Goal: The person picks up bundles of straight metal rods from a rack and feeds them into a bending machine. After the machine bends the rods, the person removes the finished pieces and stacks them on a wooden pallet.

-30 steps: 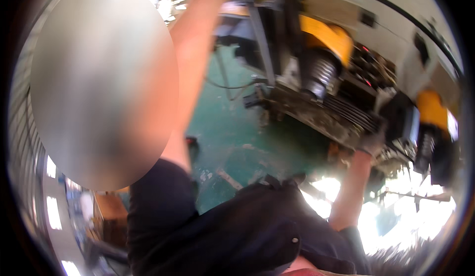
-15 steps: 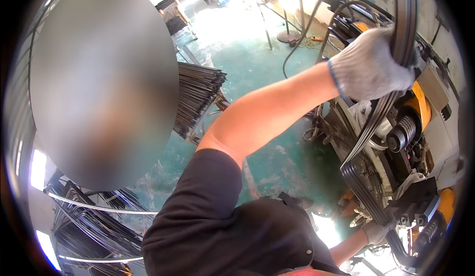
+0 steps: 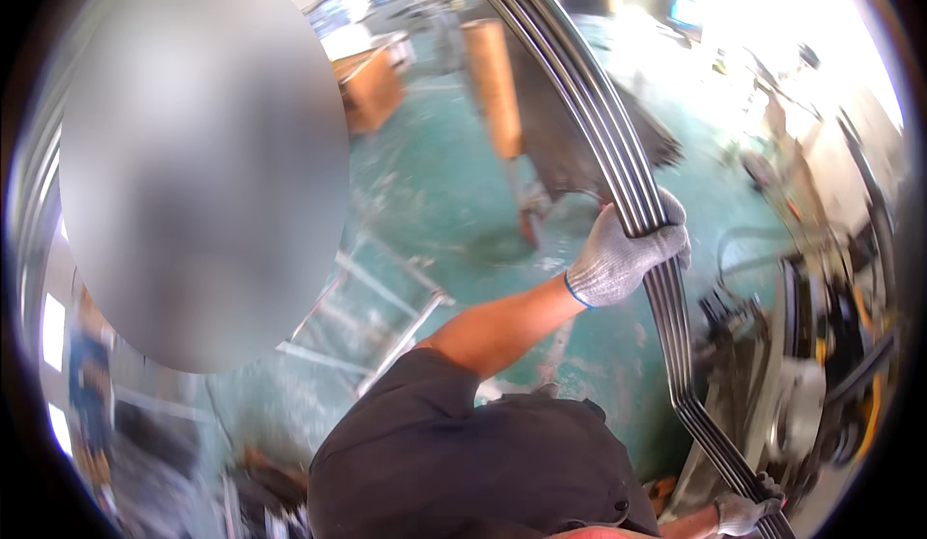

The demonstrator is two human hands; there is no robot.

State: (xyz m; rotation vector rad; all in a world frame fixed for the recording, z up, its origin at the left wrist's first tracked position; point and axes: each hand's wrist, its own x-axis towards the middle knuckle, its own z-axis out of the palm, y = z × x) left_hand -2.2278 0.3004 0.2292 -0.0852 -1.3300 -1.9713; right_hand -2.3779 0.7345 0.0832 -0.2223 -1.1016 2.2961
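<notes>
A bundle of several long, dark, shiny metal rods (image 3: 668, 317) runs from the top of the view down to the lower right. The rods lie side by side, with a bend in their lower part. My left hand (image 3: 632, 244), in a light knit glove with a blue cuff, is wrapped around the bundle above the bend. Lower down, past the bend, my right hand (image 3: 744, 512), also gloved, grips the same rods near the lower edge. The rods' upper ends run out of view.
Machinery with a round metal part (image 3: 800, 409) stands at the right. Beyond the bundle lies a blurred stack of dark rods (image 3: 570, 143) on a stand. A white metal frame (image 3: 391, 346) is on the green floor (image 3: 415, 201) at left. Farther off sits an orange-brown box (image 3: 370, 90). A grey blurred oval covers the upper left.
My view has swung left, so the machine now sits farther right. The bundle has come away from beside the machine, and my left hand is lower and nearer the middle. Both hands keep their grip.
</notes>
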